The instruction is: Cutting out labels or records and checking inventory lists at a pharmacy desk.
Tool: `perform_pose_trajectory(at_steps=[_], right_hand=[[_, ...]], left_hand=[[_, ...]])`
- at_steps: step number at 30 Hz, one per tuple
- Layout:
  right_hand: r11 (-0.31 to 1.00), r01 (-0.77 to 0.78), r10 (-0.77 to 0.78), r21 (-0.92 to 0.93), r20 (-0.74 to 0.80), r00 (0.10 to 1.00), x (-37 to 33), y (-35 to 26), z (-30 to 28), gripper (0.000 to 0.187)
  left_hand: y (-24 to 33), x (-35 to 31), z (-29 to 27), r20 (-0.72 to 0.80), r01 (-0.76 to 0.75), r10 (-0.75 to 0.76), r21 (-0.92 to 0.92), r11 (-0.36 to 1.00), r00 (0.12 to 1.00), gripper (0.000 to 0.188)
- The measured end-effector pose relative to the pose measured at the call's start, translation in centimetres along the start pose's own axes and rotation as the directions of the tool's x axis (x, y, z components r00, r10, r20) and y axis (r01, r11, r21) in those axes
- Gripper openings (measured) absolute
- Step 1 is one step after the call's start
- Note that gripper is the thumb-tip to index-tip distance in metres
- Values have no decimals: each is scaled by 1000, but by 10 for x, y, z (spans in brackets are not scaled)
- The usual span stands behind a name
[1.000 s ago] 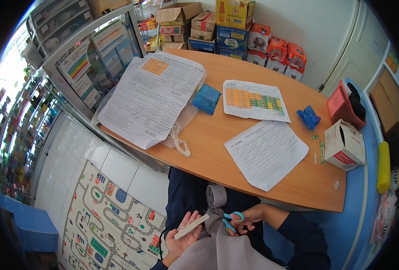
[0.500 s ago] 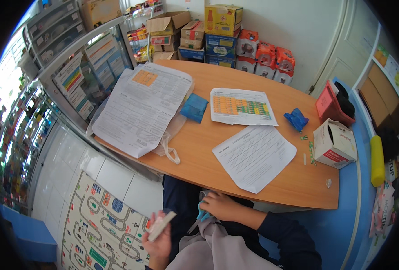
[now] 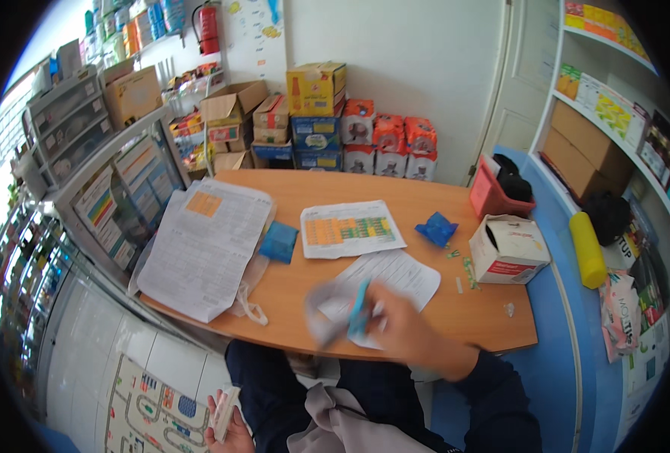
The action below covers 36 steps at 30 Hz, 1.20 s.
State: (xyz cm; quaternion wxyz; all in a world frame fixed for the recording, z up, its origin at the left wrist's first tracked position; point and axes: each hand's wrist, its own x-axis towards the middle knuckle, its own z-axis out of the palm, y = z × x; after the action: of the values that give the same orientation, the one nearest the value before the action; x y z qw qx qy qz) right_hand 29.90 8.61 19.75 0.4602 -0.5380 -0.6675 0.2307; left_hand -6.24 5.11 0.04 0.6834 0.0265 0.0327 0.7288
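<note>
My right hand [image 3: 399, 321], blurred by motion, is raised over the near part of the desk with its fingers closed on light-blue-handled scissors [image 3: 360, 308]. A smeared grey shape [image 3: 323, 317] beside them could be the blades or cloth; I cannot tell which. Beneath is a printed white sheet [image 3: 418, 275], partly hidden by the hand. Low on the left, my left hand [image 3: 237, 436] is palm up beside my leg, holding a narrow pale strip [image 3: 225, 414] whose kind is unclear. A sheet with an orange and green table [image 3: 354, 230] lies farther back.
Large printed sheets [image 3: 206, 253] lie over a plastic bag at the desk's left, next to a flat blue packet [image 3: 280, 241]. Toward the right are a crumpled blue packet [image 3: 437, 229], green scraps [image 3: 468, 272], an open white box [image 3: 508, 249] and a red basket [image 3: 493, 196].
My right hand has lifted the scissors from my lap to above the desk. My left hand has moved lower and leftward with the pale strip. The view has tilted up, showing more wall.
</note>
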Motion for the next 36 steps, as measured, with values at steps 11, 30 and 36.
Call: perform_pose_trajectory(at_steps=[11, 30, 36], right_hand=[[703, -608, 105, -368, -793, 600, 146, 224, -192, 33], [574, -806, 484, -146, -733, 478, 154, 242, -227, 37], [570, -661, 195, -488, -701, 686, 121, 175, -221, 44]], left_hand=[[-69, 1, 45, 68, 327, -336, 114, 938, 940, 74], [-101, 34, 43, 76, 374, -392, 183, 909, 917, 72], [-98, 41, 46, 81, 400, -426, 225, 889, 901, 75]])
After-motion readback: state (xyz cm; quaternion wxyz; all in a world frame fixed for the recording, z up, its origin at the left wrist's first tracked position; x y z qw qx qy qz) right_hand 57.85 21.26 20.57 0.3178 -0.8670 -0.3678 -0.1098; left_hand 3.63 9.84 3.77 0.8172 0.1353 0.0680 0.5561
